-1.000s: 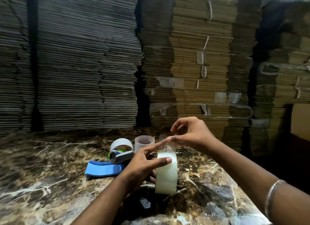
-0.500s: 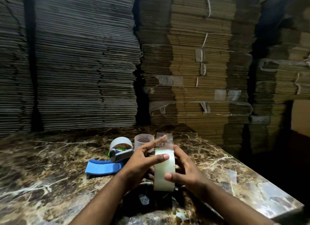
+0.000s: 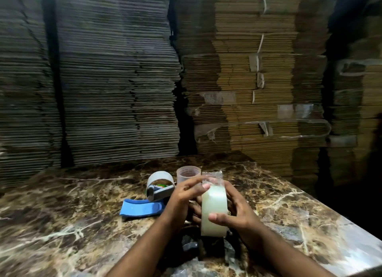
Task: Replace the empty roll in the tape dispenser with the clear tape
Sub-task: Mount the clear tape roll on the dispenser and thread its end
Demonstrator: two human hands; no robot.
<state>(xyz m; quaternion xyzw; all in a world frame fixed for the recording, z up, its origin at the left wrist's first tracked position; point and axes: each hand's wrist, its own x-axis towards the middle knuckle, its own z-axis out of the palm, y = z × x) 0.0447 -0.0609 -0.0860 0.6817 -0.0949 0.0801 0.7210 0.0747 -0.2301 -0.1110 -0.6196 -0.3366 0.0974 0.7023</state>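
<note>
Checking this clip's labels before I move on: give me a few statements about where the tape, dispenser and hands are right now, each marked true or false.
1. Both hands hold the clear tape roll. True: the left hand and right hand grip it from either side.
2. The tape dispenser lies on the marble table, left of the roll. True.
3. The clear roll is already mounted in the dispenser. False: it is held apart from it.
4. A loose tape end sticks up from the top of the roll. True.
5. The plastic cup is in the right hand. False: it stands on the table behind the hands.
</note>
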